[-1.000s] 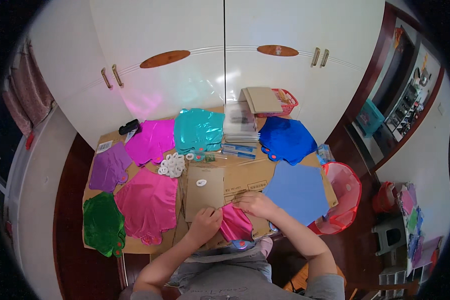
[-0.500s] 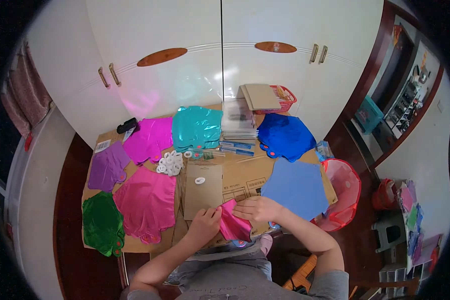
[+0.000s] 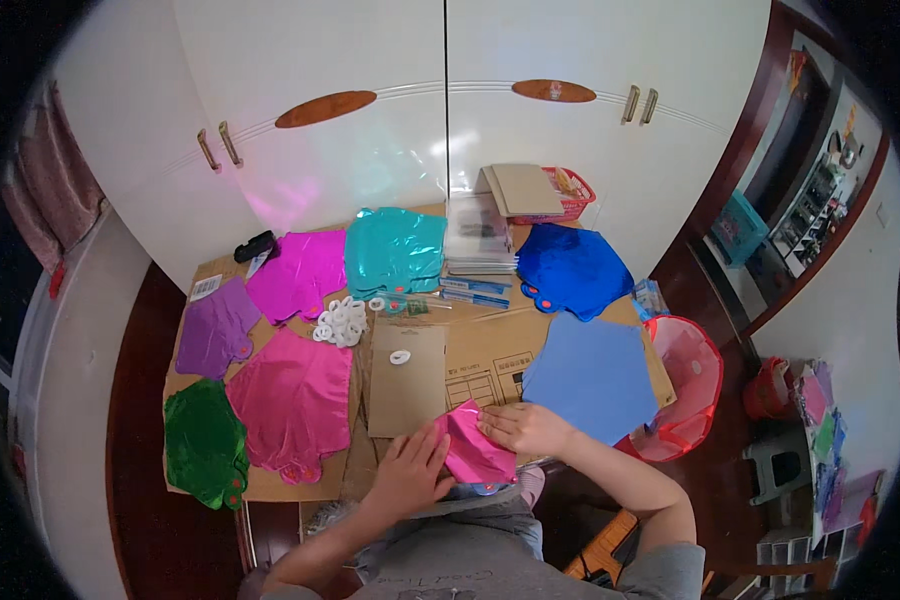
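A shiny pink foil piece, creased across its surface, is held up near the table's front edge, close to my body. My right hand grips its upper right side between thumb and fingers. At its left edge is my left hand, fingers stretched out and a little apart, their tips against or just beside the foil. Just beyond the hands lies a flat cardboard piece with one white ring on it. A pile of white rings sits further left.
Flat stacks surround the work spot: pink, green, purple, magenta, teal, dark blue and light blue. A red basket stands at the back, a red bin at the right.
The pink foil has turned and spread wider, moving slightly right. My left hand has loosened from a pinch to stretched fingers. My right hand has shifted a little to the right.
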`<state>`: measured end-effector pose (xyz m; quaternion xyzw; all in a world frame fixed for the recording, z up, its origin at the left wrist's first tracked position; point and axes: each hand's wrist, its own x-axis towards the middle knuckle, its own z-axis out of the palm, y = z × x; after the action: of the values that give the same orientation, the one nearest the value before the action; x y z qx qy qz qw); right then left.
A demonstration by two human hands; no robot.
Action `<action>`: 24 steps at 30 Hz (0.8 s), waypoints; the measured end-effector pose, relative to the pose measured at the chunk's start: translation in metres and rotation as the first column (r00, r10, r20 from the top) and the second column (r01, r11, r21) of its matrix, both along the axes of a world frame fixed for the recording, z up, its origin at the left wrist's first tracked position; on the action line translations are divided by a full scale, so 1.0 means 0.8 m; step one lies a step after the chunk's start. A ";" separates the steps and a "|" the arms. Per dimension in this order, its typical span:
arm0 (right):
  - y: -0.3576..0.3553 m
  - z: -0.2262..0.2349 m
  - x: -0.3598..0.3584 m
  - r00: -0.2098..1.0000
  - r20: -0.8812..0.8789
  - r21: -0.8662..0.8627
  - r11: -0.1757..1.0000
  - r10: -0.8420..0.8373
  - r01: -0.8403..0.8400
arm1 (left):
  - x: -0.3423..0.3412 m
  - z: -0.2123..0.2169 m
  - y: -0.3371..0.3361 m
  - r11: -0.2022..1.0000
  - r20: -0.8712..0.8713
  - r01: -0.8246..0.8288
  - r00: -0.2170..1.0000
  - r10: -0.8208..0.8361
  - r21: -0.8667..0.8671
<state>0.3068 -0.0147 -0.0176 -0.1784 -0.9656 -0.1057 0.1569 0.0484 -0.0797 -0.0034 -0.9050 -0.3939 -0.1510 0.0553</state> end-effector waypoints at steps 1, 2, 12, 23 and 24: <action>-0.009 0.002 -0.001 0.999 0.019 0.018 0.999 -0.030 0.030 | 0.001 0.000 -0.005 0.999 0.022 0.027 0.999 -0.026 -0.037; -0.018 0.003 -0.001 0.998 0.037 0.037 0.998 -0.060 0.059 | 0.002 -0.002 -0.010 0.996 0.046 0.054 0.998 -0.051 -0.074; -0.044 0.008 -0.002 0.989 -0.145 -0.163 0.986 -0.043 0.019 | -0.001 -0.043 -0.025 0.966 0.325 0.222 0.911 -0.253 0.130; -0.056 0.044 -0.034 0.519 -0.560 -0.825 0.493 -0.646 -0.277 | -0.019 0.047 -0.003 0.783 0.622 0.101 0.672 0.402 -0.614; -0.057 0.044 -0.037 0.469 -0.529 -0.849 0.432 -0.708 -0.305 | -0.019 0.050 -0.002 0.802 0.638 0.103 0.668 0.383 -0.589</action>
<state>0.2775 -0.0603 0.0174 -0.3965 -0.6137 0.4876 0.4779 0.0333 -0.0813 0.0367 -0.7039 -0.4809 -0.3667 -0.3726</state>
